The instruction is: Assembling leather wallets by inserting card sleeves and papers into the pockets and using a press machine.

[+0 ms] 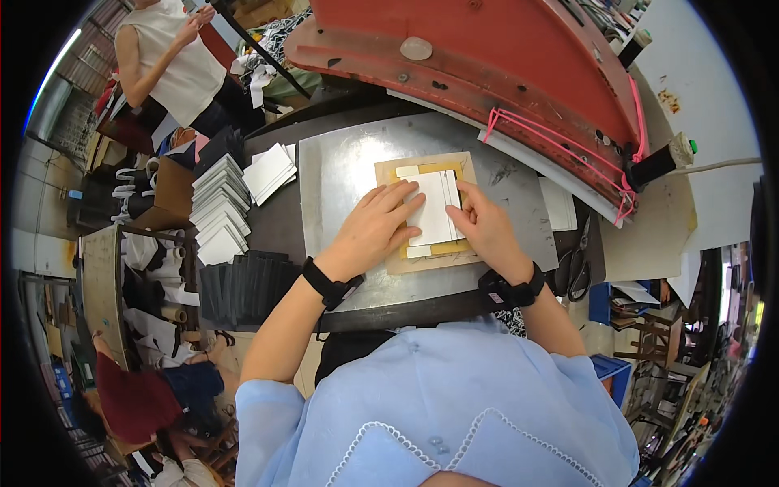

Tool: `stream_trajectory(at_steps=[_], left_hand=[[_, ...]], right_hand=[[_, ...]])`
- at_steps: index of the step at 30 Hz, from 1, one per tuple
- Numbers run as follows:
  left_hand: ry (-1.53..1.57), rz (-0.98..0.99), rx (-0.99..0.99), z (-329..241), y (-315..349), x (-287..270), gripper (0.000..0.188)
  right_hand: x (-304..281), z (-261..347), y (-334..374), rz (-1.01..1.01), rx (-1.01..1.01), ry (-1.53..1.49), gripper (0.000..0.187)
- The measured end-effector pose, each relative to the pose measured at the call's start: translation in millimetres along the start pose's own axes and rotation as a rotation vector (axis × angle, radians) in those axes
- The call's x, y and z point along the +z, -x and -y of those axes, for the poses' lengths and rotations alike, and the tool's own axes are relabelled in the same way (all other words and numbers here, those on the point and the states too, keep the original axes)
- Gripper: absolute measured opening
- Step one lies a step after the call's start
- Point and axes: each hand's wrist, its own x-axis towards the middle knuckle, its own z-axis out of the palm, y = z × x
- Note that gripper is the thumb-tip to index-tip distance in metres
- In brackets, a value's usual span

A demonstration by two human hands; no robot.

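Note:
A white rectangular sheet (431,213) with dark lines along its right side lies on a yellow template (442,249), which rests on a tan board (398,266). My left hand (376,221) lies flat with fingers spread across the sheet's left part, pressing on it. At the right edge, my right hand (484,223) has its fingers bent, with thumb and index finger on the sheet's border. The board sits on a grey metal plate (333,174) on a dark table. Black bands circle both wrists.
A red machine arm (454,53) with a pink cord overhangs the far right. Left of the plate stand fanned white pieces (221,207), a small white stack (270,173) and dark pieces (247,290). Scissors (578,264) lie at right. Two people are to the left.

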Motion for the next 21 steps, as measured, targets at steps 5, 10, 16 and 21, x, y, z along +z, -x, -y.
stream_trajectory(at_steps=[5,10,16,21], left_hand=[[-0.086,0.006,0.007,-4.2,1.8,-3.0,0.052],[-0.147,0.025,0.013,-4.4,3.5,-2.4,0.056],[-0.198,0.04,0.019,-4.5,2.4,-4.3,0.058],[-0.223,0.036,0.024,-5.7,1.7,-5.6,0.058]], right_hand=[[-0.5,0.6,0.1,0.01,0.008,0.011,0.041],[-5.0,4.4,-1.6,0.024,-0.035,0.108,0.041],[-18.3,27.4,-9.0,0.026,-0.288,0.433,0.038],[-13.1,11.8,-25.4,0.172,-0.582,0.402,0.044]])
